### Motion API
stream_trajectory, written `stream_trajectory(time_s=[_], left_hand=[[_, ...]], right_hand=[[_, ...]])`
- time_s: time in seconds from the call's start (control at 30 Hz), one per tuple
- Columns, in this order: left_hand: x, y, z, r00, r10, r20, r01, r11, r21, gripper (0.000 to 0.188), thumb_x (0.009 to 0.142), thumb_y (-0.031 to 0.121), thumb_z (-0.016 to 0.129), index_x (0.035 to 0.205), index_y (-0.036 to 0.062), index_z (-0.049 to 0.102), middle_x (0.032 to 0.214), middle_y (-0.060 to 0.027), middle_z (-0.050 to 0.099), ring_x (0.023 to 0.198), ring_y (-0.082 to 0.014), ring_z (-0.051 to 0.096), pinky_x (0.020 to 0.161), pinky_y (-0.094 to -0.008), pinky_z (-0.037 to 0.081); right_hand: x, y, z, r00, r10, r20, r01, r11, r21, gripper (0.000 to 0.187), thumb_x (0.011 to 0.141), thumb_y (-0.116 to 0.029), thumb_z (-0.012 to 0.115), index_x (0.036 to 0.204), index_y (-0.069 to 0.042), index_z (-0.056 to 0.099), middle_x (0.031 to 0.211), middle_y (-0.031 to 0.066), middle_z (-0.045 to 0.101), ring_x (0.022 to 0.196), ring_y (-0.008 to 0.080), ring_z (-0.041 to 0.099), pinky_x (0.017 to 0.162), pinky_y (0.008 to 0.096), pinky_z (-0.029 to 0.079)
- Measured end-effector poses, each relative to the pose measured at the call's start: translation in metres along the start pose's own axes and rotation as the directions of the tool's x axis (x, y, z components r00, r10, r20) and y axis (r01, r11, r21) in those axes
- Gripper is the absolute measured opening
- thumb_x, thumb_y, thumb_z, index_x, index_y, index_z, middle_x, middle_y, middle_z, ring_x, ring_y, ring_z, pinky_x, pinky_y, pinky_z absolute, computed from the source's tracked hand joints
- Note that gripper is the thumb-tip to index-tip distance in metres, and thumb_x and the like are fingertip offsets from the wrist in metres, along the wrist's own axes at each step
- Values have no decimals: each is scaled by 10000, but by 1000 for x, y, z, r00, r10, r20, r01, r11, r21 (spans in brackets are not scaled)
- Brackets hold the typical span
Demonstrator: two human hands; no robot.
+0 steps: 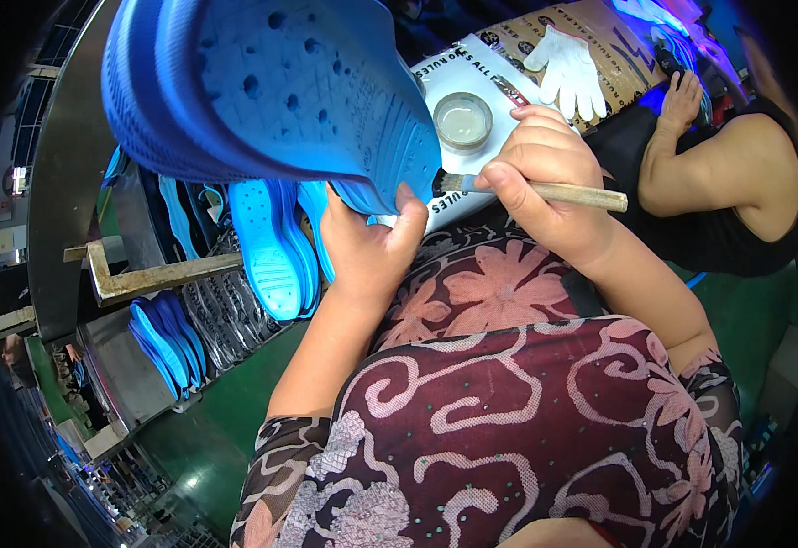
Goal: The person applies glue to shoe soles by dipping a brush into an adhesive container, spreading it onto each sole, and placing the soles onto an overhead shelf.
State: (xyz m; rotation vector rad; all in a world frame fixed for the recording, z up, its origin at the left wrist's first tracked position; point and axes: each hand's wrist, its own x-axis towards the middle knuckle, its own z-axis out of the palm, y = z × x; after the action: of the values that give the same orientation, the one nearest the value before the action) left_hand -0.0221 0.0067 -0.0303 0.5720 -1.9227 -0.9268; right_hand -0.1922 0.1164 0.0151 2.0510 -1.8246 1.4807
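My left hand [367, 242] is closed on the near end of a large blue shoe sole [326, 119], thumb pressed at its edge. The sole is tilted up close to the camera, with round holes in its face and a ridged, layered-looking rim. In my right hand [554, 173] is a wooden-handled brush [582, 195], gripped between thumb and fingers. Its dark bristles meet the sole's edge just right of my left thumb. Beyond the brush, a round jar [463, 121] of whitish liquid stands on a white printed sheet [449, 68].
Blue soles [267, 247] stand on a rack at left, with more soles [166, 342] lower down. A metal bar [166, 279] juts beside them. A white glove [566, 73] lies on a brown wrapped package [600, 36], near a red-handled tool [509, 89]. Another person's arm [705, 169] is at right.
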Motion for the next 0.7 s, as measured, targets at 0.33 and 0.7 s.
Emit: stream_trajectory(time_s=[0.33, 0.7], left_hand=[[-2, 9, -1, 999, 23, -26, -25, 997, -74, 203, 683, -13, 629, 883, -35, 605, 825, -153, 636, 689, -217, 619, 644, -302, 489], [-2, 3, -14, 974, 189, 126, -209, 963, 167, 302, 716, -59, 643, 998, -30, 540, 919, -89, 620, 795, -164, 606, 755, -273, 469]], right_hand=[[-3, -6, 1, 1000, 0, -4, 0, 999, 41, 246, 807, -177, 657, 599, -57, 603, 560, 68, 524, 567, 251, 516, 749, 360, 436], [-1, -13, -4, 997, -72, -35, 68, 994, -90, 160, 752, -127, 680, 621, -73, 605, 576, 39, 516, 581, 228, 515, 770, 360, 423]])
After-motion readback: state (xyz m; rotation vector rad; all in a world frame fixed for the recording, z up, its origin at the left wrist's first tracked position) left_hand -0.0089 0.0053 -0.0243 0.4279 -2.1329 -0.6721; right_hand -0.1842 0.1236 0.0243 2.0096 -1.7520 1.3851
